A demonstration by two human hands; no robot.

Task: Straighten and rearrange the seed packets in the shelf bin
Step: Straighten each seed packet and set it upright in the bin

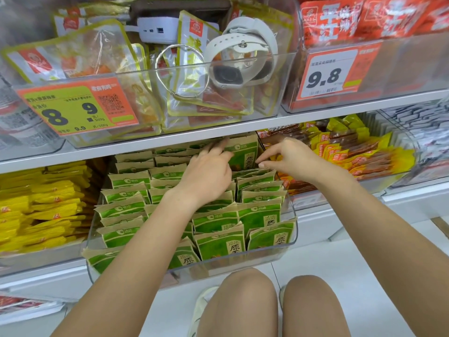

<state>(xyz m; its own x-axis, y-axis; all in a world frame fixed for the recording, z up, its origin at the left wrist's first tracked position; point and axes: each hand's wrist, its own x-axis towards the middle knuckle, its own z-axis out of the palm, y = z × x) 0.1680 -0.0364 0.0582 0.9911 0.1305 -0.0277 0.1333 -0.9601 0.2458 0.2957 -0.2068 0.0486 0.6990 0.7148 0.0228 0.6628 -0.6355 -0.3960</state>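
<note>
From the head camera, a clear plastic shelf bin (290, 229) sits pulled forward on the lower shelf, packed with upright rows of green-and-kraft seed packets (220, 244). Each packet carries a white logo with two Chinese characters along its top band; larger characters run down the fronts of the nearest ones.

At the back of the bin, one tall packet (244, 152) stands higher than the rows. The left hand (209, 173) reaches over the packets at the bin's rear, fingers spread and lying against the left side of this tall packet; whether they pinch it cannot be told. The right hand (291, 159) hovers at the bin's rear right corner, fingers loosely curled and pointing down toward the packet tops, with nothing plainly held.

Left of the bin lie stacks of yellow packets (41, 210); right of it, a tray of yellow-and-red snack sticks (352, 152).

Above the bin, an upper shelf tray holds clear pouches, a white watch (239, 57), a silver bangle (182, 71) and a white charger (158, 27). Its green price tag (77, 109) reads "8", "9" and "9.9"; the orange tag (331, 74) to the right reads "9.8".
</note>
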